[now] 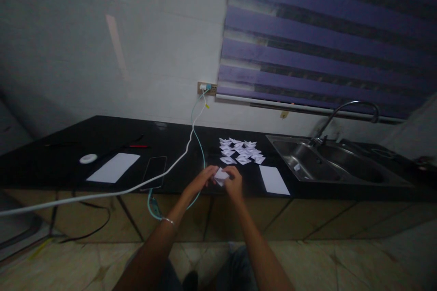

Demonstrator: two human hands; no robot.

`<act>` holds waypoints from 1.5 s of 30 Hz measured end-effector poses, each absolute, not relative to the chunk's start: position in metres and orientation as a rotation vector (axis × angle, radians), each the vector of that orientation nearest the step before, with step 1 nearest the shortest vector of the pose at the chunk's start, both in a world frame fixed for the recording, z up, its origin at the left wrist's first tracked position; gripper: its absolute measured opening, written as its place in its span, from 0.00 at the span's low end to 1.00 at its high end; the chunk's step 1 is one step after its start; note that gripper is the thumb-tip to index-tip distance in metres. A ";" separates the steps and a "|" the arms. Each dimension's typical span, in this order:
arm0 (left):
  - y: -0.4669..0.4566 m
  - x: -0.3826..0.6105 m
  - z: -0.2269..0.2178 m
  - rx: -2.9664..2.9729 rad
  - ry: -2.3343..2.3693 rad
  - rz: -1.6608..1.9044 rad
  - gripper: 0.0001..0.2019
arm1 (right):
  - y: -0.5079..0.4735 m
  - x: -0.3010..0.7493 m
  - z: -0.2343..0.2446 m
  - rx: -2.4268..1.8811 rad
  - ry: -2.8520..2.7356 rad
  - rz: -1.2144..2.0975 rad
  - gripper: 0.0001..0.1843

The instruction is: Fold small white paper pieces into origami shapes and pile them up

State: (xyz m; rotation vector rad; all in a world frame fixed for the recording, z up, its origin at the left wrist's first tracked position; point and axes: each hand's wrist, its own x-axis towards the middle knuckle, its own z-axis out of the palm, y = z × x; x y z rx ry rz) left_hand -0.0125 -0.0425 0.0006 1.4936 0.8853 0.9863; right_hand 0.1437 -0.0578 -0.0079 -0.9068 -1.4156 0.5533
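Note:
Between my two hands, over the front edge of the black countertop, is a small piece of folded white paper (pixel 221 176). My left hand (pixel 206 177) grips its left side, and my right hand (pixel 234 182) pinches it from the right. Fine folds are too blurred to make out. Just beyond lie several folded paper boats (pixel 243 160), set in rows on the counter. To the right of my right hand rests a stack of white paper sheets (pixel 274 180), flat near the edge.
A steel sink (pixel 307 163) with a tap (pixel 355 102) is at the right. Leftward lie a phone (pixel 154 173), a larger white sheet (pixel 114 168), a white roll (pixel 88 158) and a red pen (pixel 138 146). A white cable (pixel 136 186) crosses from the wall socket (pixel 206 88) towards the lower left.

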 end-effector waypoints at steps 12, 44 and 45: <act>-0.049 -0.013 0.004 1.610 0.793 0.990 0.17 | -0.060 0.149 -0.006 -0.845 -1.432 0.925 0.29; -0.050 -0.012 0.007 1.728 0.922 1.097 0.16 | -0.056 0.154 -0.007 -1.025 -1.602 1.017 0.16; -0.050 -0.012 0.006 1.746 0.930 1.107 0.16 | -0.057 0.154 -0.006 -1.026 -1.604 1.019 0.16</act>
